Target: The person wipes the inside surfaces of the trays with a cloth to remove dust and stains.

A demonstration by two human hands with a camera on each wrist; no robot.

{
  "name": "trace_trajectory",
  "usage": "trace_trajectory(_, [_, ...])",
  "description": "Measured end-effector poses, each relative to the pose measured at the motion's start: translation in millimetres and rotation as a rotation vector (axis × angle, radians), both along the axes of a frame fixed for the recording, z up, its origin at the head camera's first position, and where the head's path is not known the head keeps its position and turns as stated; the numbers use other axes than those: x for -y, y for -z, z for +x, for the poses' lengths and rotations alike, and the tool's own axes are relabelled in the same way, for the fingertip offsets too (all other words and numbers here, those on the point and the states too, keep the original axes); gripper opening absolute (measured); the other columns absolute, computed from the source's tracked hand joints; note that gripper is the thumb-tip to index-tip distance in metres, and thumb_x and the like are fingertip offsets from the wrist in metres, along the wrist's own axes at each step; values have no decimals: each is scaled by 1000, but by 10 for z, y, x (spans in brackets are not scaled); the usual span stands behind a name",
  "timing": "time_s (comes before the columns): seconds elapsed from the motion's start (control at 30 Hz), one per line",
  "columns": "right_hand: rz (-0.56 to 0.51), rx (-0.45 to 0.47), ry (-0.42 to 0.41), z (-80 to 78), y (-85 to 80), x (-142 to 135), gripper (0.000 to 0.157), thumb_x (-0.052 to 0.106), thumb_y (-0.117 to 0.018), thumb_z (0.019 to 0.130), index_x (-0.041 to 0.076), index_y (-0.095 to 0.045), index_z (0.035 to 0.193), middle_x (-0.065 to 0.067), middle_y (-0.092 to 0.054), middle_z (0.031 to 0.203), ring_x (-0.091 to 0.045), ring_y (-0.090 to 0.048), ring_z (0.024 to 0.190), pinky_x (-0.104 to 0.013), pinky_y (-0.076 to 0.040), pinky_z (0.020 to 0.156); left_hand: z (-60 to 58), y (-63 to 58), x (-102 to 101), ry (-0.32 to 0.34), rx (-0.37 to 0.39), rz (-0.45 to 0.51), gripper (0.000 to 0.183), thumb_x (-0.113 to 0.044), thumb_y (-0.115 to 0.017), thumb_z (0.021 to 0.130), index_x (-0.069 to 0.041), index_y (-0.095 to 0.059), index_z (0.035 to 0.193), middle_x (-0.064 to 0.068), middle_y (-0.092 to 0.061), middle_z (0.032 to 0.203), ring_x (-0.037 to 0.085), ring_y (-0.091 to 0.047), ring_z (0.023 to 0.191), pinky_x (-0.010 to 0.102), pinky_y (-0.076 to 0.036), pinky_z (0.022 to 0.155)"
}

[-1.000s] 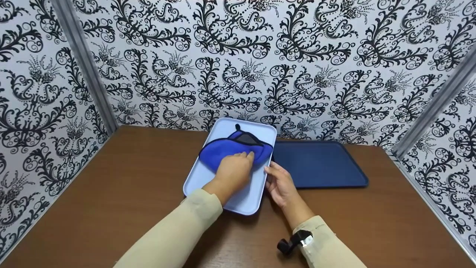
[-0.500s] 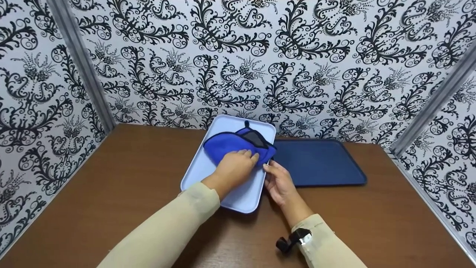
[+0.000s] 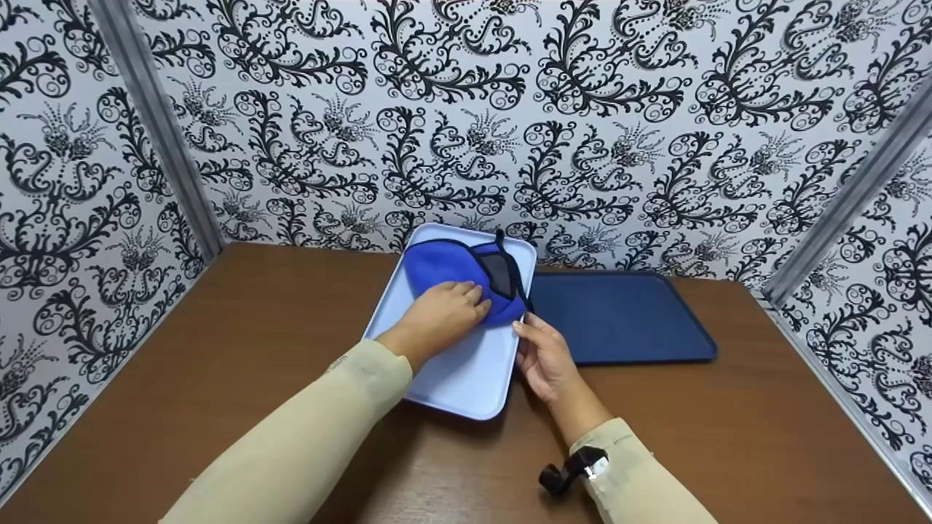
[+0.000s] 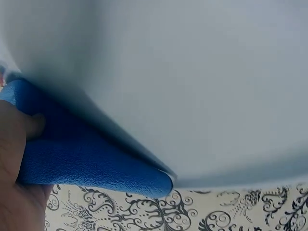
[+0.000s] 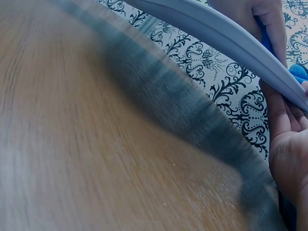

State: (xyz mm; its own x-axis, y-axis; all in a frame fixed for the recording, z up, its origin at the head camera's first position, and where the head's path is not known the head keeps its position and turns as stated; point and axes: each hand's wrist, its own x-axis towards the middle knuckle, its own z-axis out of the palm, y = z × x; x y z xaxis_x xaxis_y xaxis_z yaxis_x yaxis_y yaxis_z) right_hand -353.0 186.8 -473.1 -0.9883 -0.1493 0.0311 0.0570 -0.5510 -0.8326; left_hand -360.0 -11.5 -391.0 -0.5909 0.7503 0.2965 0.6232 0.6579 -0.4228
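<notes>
A light blue tray (image 3: 455,378) is held up off the table, tilted, its shadow on the wood in the right wrist view. My right hand (image 3: 546,360) grips its right edge, thumb on the rim and fingers beneath. On the tray's upper part lies a folded blue cloth (image 3: 440,269) with black edging, a grey patch and a black loop. My left hand (image 3: 444,316) holds this cloth against the tray; in the left wrist view the thumb lies over the cloth (image 4: 96,163). The cloth's underside and part of its lower edge are hidden.
A dark blue tray (image 3: 626,320) lies flat on the brown table (image 3: 291,349), behind and to the right of the light blue one. Patterned walls (image 3: 466,109) stand at the back and both sides. A black wrist device (image 3: 575,469) sits on the right sleeve.
The cloth has turned clockwise on the tray, its left end rising towards the far edge and its loop shifting right. My left hand has moved slightly left. The right hand keeps its hold.
</notes>
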Motion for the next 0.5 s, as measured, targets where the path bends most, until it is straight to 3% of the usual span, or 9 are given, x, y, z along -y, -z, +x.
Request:
trace_trajectory(0.23, [28, 14, 12, -5, -5, 16, 38, -2, -44, 102, -11, -50, 139, -3, -76, 97, -13, -74, 88, -26, -61, 76, -59, -37, 137, -8, -20, -30, 33, -10, -57, 100, -13, -73, 129, 11, -70, 135, 28, -66, 127, 39, -54, 106])
trace_trajectory(0.5, [38, 21, 23, 5, -7, 22, 35, -2, -47, 102, -8, -54, 136, 0, -76, 94, -10, -72, 85, -25, -60, 76, -124, -72, 298, -49, -20, -42, 32, -9, -54, 101, -10, -73, 127, 13, -71, 131, 30, -67, 124, 41, -55, 104])
